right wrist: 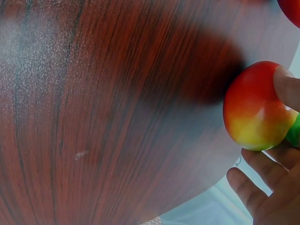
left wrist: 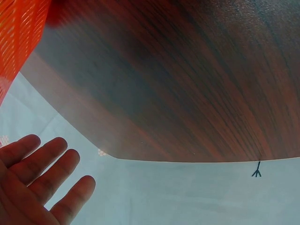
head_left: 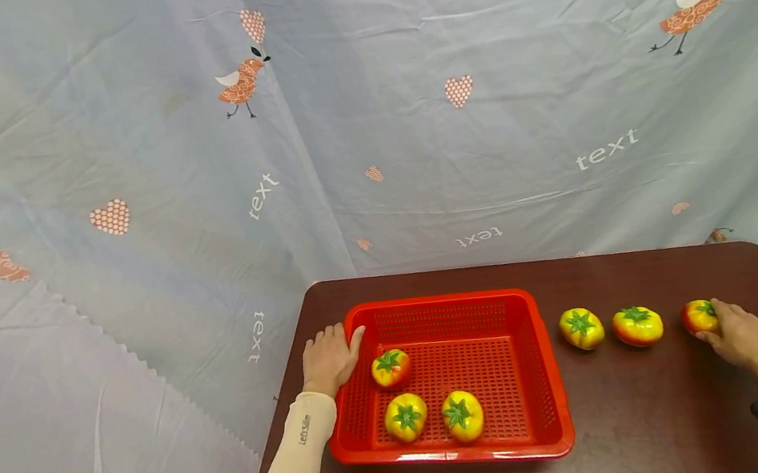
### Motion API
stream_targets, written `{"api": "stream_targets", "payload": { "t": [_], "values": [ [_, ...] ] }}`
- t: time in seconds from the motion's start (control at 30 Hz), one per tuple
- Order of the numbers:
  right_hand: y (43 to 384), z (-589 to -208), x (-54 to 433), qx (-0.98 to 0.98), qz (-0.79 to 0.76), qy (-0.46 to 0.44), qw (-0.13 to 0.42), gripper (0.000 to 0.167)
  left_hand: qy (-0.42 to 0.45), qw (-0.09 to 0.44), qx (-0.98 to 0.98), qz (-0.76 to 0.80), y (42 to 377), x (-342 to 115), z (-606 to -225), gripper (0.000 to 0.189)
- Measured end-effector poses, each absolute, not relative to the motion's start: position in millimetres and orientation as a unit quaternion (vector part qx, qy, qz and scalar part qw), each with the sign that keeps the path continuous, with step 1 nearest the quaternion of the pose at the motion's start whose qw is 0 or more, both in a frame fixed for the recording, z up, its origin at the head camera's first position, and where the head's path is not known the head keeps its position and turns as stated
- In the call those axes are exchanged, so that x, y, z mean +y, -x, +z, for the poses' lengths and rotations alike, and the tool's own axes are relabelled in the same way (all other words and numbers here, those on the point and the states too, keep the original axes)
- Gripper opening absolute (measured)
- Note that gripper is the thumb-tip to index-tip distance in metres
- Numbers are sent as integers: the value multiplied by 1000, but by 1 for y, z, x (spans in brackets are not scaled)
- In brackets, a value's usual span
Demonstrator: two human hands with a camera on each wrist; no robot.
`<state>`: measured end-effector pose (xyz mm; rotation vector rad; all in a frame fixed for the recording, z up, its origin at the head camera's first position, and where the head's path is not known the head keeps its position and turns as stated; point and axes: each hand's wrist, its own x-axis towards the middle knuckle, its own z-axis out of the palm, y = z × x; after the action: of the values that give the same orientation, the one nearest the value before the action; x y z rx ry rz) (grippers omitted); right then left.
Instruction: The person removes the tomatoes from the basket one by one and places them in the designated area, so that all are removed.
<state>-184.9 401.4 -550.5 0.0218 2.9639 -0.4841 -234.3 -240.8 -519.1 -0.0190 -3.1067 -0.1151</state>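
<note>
At the right of the table, my right hand [head_left: 749, 336] grips a red-and-yellow tomato [head_left: 697, 317] with a green star-shaped top. In the right wrist view the thumb lies on one side of that tomato [right wrist: 255, 108] and the fingers on the other. My left hand [head_left: 331, 359] rests at the left rim of a red plastic basket [head_left: 454, 460], thumb toward the rim. Its fingers [left wrist: 44, 185] look straight and hold nothing. Inside the basket are three tomatoes: one at the back left [head_left: 391, 369], one at the front left [head_left: 405, 417] and one at the front middle [head_left: 463, 416].
Between the basket and my right hand, a yellow tomato [head_left: 581, 328] and a yellow-red tomato [head_left: 637, 326] lie in a row on the dark brown table [head_left: 638, 426]. A pale patterned curtain [head_left: 458, 177] hangs behind the table and along its left side.
</note>
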Motion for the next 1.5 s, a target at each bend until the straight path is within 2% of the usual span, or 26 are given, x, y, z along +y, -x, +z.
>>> {"api": "stream_targets", "payload": {
  "t": [1.17, 1.5],
  "values": [
    [182, -554, 406, 984, -167, 7, 68, 85, 8, 13, -999, -37, 234, -238, -515, 67],
    [186, -553, 403, 981, -170, -4, 89, 85, 8, 16, -999, -35, 232, -240, -518, 65]
  ]
}}
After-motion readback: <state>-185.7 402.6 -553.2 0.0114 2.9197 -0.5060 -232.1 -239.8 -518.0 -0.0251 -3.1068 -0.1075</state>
